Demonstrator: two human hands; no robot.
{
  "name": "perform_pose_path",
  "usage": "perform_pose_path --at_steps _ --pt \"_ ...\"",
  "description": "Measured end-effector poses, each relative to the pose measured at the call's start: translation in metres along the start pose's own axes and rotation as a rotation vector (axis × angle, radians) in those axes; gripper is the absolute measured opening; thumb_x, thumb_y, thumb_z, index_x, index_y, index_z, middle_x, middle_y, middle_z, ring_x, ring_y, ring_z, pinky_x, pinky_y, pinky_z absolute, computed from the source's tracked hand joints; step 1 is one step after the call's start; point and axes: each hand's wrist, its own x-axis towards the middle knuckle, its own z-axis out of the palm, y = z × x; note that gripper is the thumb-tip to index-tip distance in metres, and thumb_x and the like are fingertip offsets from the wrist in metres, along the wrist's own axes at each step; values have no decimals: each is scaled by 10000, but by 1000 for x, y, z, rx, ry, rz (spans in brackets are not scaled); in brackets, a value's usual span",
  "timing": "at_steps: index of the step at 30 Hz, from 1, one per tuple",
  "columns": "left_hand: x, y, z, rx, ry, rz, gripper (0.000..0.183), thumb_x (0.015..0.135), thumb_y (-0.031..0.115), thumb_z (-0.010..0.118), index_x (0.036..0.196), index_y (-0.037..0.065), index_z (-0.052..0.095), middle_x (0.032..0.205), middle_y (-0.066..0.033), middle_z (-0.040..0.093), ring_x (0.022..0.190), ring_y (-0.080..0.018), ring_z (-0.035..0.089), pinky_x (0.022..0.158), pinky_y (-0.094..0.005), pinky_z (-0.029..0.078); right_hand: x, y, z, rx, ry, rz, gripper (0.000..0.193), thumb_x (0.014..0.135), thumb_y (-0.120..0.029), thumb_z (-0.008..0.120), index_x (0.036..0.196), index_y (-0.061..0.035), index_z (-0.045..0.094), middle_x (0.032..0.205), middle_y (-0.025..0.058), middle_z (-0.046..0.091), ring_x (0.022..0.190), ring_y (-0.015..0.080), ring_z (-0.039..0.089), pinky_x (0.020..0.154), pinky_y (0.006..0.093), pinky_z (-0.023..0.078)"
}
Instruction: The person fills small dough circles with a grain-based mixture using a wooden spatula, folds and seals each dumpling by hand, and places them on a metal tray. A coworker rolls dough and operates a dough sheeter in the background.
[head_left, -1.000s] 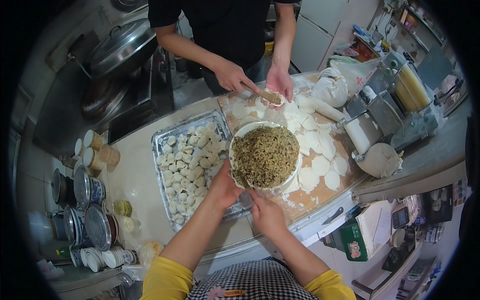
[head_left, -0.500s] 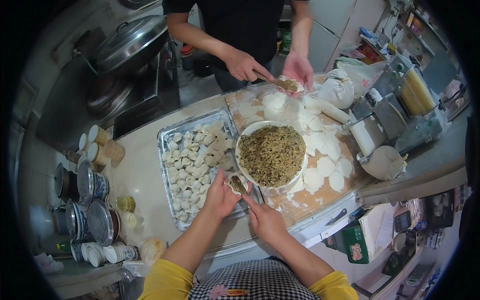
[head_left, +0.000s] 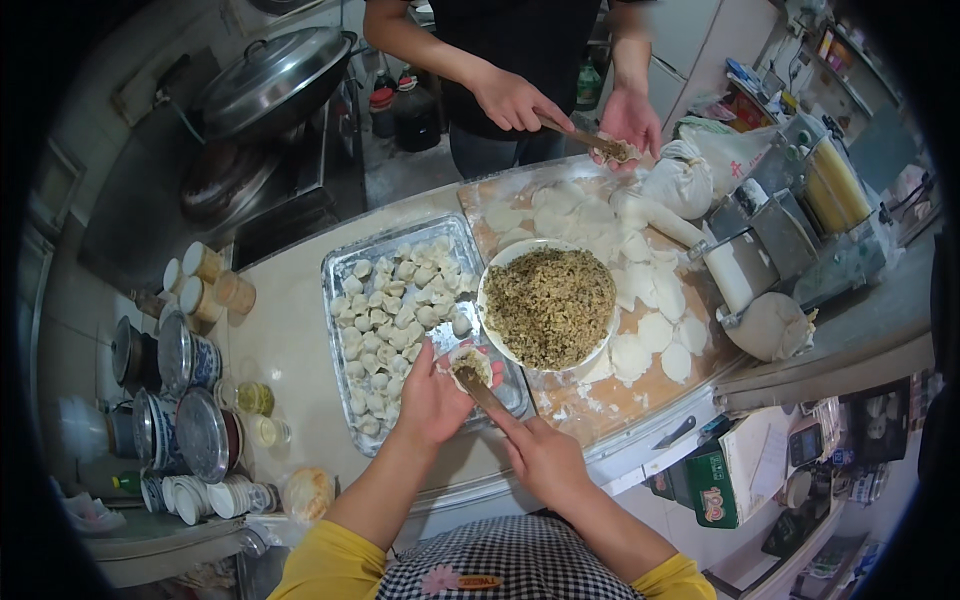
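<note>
My left hand [head_left: 432, 398] is cupped under a round dumpling wrapper [head_left: 488, 372] with dark green filling on it. In my right hand [head_left: 548, 462] is a flat wooden spatula [head_left: 482, 392], its tip pressed to the filling in the wrapper. Both hands are over the near right corner of a metal tray [head_left: 338, 300], where pleated dumplings [head_left: 385, 335] lie in rows. A white bowl heaped with chopped filling [head_left: 548, 305] stands just beyond and right of my hands.
Across the table, a co-worker's hands [head_left: 520, 102] hold another spatula and a filled wrapper [head_left: 612, 150]. Flat dough rounds [head_left: 655, 333] cover a floured wooden board [head_left: 570, 400]. A dough-rolling machine [head_left: 740, 265] stands at right; jars [head_left: 235, 292] and lidded pots [head_left: 203, 440] line the left.
The spatula tip has gone further into the wrapper and the filling now sits spread in it. The view has shifted slightly, and the co-worker's hands appear higher and further right.
</note>
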Motion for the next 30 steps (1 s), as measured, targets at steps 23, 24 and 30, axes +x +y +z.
perform_pose_path --at_steps 23,24,30 --pt "-59 -59 23 596 -252 -53 375 934 30 573 1292 28 460 1220 -98 553 1167 -165 532 1005 -323 448 -3 10 -16 490 531 143 89 786 -20 738 855 -41 686 831 63 586 641 130 569 551 260 455" --pt "-59 -59 23 747 -227 -3 352 946 42 557 1285 26 465 1217 -96 556 1161 -162 534 1002 -319 450 -3 10 -16 463 544 127 95 784 -18 742 856 -40 684 829 59 583 636 122 561 546 251 449" --pt "-62 -55 27 806 -132 -32 258 996 99 489 1242 21 498 1208 -84 565 1129 -159 549 952 -307 473 -1 -7 -25 380 618 116 87 781 -48 739 848 -34 687 850 65 590 719 122 560 560 235 428"
